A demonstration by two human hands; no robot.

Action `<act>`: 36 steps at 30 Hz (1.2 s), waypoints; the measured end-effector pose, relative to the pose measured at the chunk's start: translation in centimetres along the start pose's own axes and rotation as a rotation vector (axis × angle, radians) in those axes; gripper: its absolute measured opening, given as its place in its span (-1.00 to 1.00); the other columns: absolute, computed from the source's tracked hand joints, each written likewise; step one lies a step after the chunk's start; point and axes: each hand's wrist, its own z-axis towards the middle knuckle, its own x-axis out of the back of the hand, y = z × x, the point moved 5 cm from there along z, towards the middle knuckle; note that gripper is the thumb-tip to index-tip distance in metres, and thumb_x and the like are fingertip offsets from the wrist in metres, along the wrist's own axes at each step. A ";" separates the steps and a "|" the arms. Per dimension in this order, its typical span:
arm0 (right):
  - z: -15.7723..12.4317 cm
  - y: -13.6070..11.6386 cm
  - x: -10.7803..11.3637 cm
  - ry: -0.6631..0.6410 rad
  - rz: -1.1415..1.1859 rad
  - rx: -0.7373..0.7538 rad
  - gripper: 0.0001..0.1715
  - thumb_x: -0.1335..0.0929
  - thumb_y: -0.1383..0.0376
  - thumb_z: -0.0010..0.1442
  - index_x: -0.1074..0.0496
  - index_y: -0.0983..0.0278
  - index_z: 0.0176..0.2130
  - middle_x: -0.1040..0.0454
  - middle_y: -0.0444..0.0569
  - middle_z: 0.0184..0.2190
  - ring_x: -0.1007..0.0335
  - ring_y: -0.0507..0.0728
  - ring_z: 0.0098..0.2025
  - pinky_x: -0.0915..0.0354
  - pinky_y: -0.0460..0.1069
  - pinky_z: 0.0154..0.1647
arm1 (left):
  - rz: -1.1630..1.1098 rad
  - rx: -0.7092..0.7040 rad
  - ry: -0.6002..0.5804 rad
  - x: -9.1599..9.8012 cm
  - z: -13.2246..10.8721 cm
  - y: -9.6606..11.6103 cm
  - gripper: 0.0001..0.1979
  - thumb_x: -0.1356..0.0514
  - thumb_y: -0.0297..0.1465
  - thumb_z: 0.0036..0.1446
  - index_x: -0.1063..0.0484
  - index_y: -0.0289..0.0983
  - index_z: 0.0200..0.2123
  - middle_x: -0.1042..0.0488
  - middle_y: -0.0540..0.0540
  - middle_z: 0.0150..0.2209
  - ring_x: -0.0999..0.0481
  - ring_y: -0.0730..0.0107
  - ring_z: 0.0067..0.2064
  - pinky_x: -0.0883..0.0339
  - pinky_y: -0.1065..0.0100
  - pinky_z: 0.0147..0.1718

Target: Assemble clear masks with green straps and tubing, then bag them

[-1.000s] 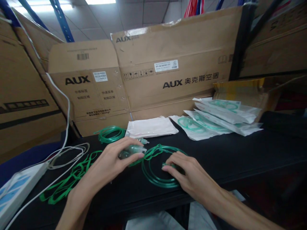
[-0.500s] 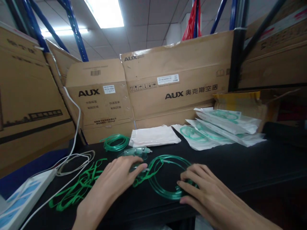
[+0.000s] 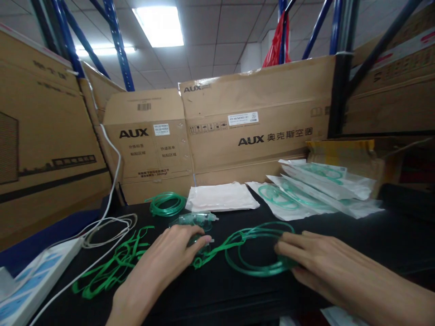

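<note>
My left hand is curled over a clear green oxygen mask, which it mostly hides; a pale nozzle pokes out past the thumb. From there a green elastic strap runs right to a coil of green tubing. On that coil's right side, my right hand is closed around the tubing. Just behind the left hand lies another clear green mask. Several loose green straps are heaped to the left of my left forearm.
Behind the masks lie a second tubing coil and a white packet stack. Pouches of green tubing are piled at right. A white power strip and cables occupy the left. Cardboard walls the back of the black table.
My right hand has moved right and closed on the tubing, pulling the coil to the right and stretching the strap. The left hand stays at the mask. The camera view has shifted slightly.
</note>
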 end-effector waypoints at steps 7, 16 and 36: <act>7.0 4.3 2.7 0.007 0.094 0.178 -0.66 -0.24 0.54 0.22 -0.47 0.24 -0.14 -0.57 0.09 -0.12 -0.59 0.18 -0.16 -0.41 0.01 -0.18 | 0.046 -0.012 0.027 0.0 -0.2 0.6 -0.61 -0.08 -0.03 0.36 -0.60 -0.05 -0.01 -0.64 -0.08 -0.02 -0.58 -0.07 0.06 -0.33 0.07 0.03; 11.4 3.9 3.6 0.157 0.270 0.229 -0.71 -0.29 0.52 0.27 -0.53 0.22 -0.21 -0.56 0.06 -0.04 -0.53 0.17 -0.02 -0.34 0.01 0.00 | -0.042 -0.124 0.154 -0.4 0.5 1.3 -0.63 -0.12 -0.06 0.35 -0.57 -0.05 0.04 -0.60 -0.05 0.08 -0.56 0.04 0.10 -0.35 0.15 0.08; 10.5 0.6 -1.9 0.050 1.391 -0.056 -0.76 -0.37 0.20 0.35 -0.67 0.20 -0.18 -0.59 0.09 0.05 -0.50 0.30 0.12 -0.38 0.22 0.16 | -0.634 -0.002 0.589 3.3 0.1 -0.6 -0.65 -0.25 -0.06 0.22 -0.55 -0.24 -0.18 -0.42 0.12 -0.60 -0.43 0.42 -0.50 -0.22 0.45 -0.42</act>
